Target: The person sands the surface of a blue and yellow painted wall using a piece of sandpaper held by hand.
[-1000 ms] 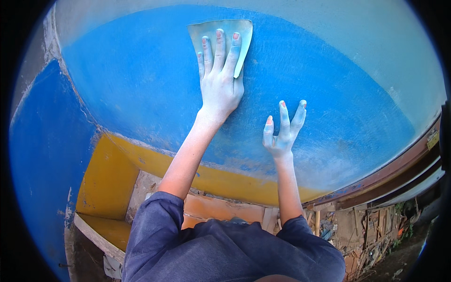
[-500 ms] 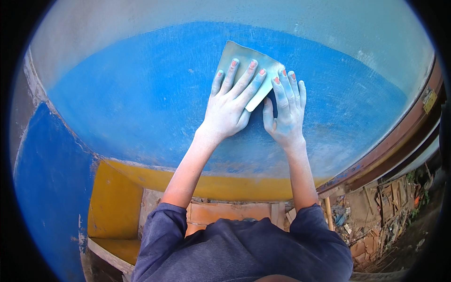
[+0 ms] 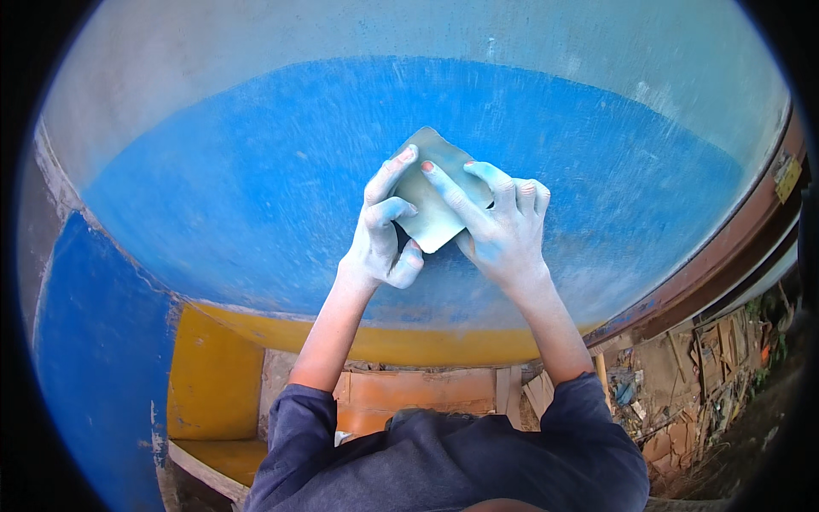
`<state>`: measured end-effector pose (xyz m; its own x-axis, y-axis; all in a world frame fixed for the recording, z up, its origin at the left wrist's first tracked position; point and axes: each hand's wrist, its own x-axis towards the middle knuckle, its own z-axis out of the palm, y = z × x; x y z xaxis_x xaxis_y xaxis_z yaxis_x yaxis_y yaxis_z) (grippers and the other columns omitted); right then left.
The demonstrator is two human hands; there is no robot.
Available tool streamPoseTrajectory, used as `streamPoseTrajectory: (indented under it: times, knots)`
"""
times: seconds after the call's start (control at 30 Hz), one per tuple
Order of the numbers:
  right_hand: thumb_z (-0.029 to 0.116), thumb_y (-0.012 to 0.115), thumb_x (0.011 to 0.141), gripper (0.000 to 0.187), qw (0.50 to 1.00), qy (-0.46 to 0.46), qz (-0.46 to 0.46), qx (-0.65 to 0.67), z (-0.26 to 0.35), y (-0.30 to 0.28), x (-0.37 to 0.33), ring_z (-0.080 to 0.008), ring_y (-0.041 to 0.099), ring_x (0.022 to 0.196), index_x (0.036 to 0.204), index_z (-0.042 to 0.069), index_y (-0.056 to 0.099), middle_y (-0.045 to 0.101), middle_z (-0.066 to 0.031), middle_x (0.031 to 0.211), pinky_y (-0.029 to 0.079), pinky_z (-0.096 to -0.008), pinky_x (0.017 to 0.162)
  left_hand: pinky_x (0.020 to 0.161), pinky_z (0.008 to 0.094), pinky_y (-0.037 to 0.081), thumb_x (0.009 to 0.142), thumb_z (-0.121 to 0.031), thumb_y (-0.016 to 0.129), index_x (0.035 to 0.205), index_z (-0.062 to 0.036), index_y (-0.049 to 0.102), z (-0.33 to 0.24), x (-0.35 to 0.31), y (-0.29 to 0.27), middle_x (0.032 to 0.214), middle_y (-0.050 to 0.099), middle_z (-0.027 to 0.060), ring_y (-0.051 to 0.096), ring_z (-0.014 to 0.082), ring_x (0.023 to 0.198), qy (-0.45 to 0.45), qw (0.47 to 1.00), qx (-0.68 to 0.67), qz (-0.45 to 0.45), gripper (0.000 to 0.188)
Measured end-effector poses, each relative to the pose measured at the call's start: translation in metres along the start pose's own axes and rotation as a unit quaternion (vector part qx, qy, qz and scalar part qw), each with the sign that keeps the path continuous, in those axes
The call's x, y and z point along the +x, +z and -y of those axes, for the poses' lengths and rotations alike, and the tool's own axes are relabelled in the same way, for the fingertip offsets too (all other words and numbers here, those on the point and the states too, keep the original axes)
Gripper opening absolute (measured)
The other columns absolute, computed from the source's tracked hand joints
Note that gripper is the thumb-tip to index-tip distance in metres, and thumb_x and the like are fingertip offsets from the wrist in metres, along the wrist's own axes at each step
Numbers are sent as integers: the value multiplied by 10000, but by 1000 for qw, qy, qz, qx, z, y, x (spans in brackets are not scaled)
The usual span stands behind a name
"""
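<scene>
A pale grey-green sheet of sandpaper (image 3: pixel 431 220) is held between my two hands in front of the blue painted wall (image 3: pixel 247 179), one corner pointing up. My left hand (image 3: pixel 372 239) has its curled fingers on the sheet's left side, with the thumb near the bottom corner. From the right, my right hand (image 3: pixel 510 243) pinches the sheet; its index finger lies across the face and its thumb is mostly hidden behind. Whitish-blue dust coats both hands and wrists.
Above the blue is a pale grey-blue band (image 3: pixel 375 30). Yellow paint (image 3: pixel 426 346) runs along the wall's base, and a yellow ledge (image 3: pixel 217 375) juts out at lower left. Brown edging (image 3: pixel 699 273) curves along the right. Rubble and scraps (image 3: pixel 674 410) litter the ground at lower right.
My hands have drawn the sandpaper down toward me. They lay flat with fingers stretched out over it; now the fingers are bent and grip its sides.
</scene>
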<state>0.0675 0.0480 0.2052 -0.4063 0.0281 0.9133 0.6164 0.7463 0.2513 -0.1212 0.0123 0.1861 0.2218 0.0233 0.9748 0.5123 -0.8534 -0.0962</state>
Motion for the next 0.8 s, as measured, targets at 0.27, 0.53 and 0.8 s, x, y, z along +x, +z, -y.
streamPoseTrajectory:
  times: [0.27,0.53,0.8]
  knots:
    - [312,720,806,588,996,92,1,4,35,25,-57,-130,464,753,1371,194,611,528,30,896,332,-304,742,1188,588,119,1037,-421,295,1408,-90,353,5,-35,-38,1561,264,239,181,423,1478,-106,932,339,-77,500]
    - [274,635,860,610,972,31,-143,-183,22,57,-3,-170,489,1084,1445,148,515,558,-9,1216,330,-399,962,1194,553,34,1040,-421,314,1444,-92,395,9,-43,-27,1591,267,222,139,415,1501,-127,895,423,-58,527]
    - [292,620,866,725,975,155,-156,-8,25,63,-20,-317,265,1475,1525,137,363,370,-131,1554,142,-590,1172,1197,489,-116,1041,-388,328,1537,-121,335,2,-64,-35,1625,212,182,31,365,1528,-157,875,458,-6,563]
